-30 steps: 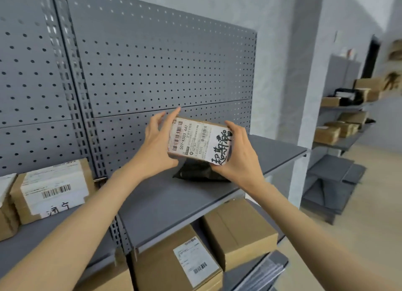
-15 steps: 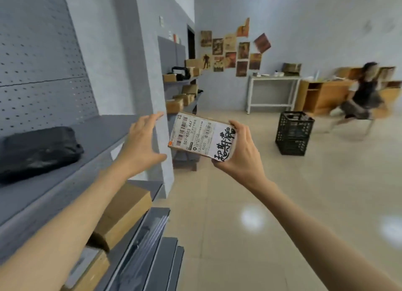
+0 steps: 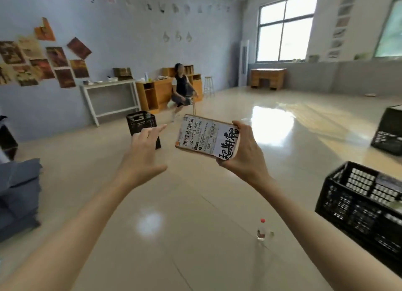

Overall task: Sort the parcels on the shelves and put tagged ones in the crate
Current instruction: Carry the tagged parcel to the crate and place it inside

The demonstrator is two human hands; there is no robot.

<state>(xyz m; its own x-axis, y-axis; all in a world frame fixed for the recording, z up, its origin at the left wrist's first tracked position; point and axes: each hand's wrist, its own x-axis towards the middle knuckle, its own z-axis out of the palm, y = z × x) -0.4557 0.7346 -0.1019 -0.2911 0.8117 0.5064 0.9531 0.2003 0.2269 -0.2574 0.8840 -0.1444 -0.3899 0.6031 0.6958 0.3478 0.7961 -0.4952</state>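
A small cardboard parcel (image 3: 204, 137) with a white barcode label and black handwritten characters is held up at chest height. My right hand (image 3: 245, 153) grips its right end. My left hand (image 3: 144, 155) hangs open just left of the parcel, fingers spread, not touching it. A black plastic crate (image 3: 361, 203) stands on the floor at the lower right. A second black crate (image 3: 142, 125) stands farther off on the floor, partly behind my left hand. A third black crate (image 3: 389, 132) is at the right edge.
A water bottle with a red cap (image 3: 261, 230) stands on the shiny floor near the right crate. Grey shelf parts (image 3: 19, 193) lie at the left. A person (image 3: 181, 88) sits by wooden desks and a white table (image 3: 111, 97) along the far wall.
My view has swung right, away from the shelves to the open room. My left hand has come off the parcel; only the right hand holds it now.
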